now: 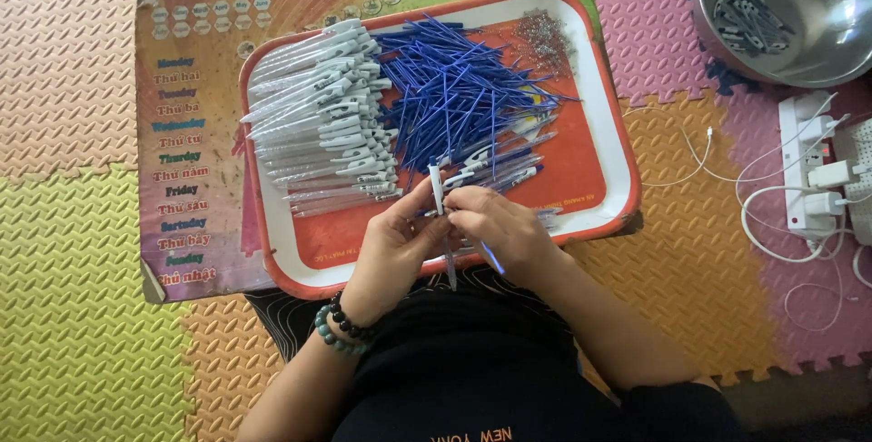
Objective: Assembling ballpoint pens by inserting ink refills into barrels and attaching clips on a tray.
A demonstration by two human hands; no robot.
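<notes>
Foam floor mats in several colours, carrying an orange tray [599, 147].
- Left hand [395, 247] and right hand [500, 224]: both closed on one pen [439, 201], held upright between them.
- Just beyond, leftward: finished white-clipped pens [322, 124], a large stack.
- Beyond, centre: blue refills [454, 88], many left.
- Farthest, right: steel bowl [799, 51] with small dark parts.
</notes>
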